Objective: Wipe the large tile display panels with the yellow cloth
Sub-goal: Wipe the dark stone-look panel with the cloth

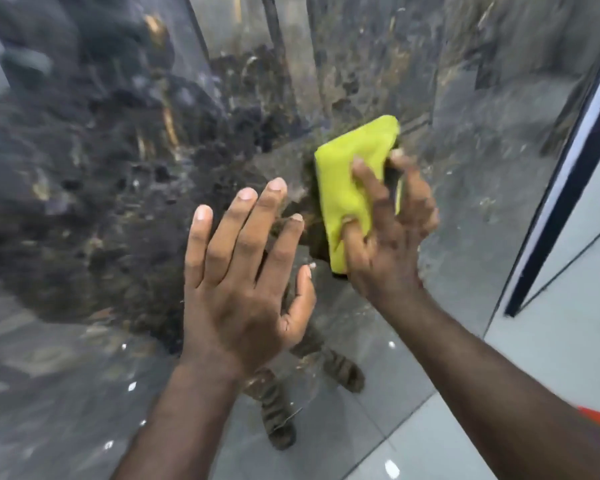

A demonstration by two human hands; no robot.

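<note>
A large glossy tile panel (111, 174) with a dark grey, black and gold marble pattern fills most of the head view. My right hand (388, 237) grips a folded yellow cloth (350, 174) and holds it against the panel right of centre. My left hand (246, 271) is held up flat beside it, fingers straight and spread, at or just off the panel surface; I cannot tell whether it touches. The panel mirrors my legs and feet below the hands.
The panel's right edge has a dark frame strip (565, 188) with a white border. Beyond it lies a pale wall surface (586, 289). Light grey floor tiles (413, 445) show at the bottom right.
</note>
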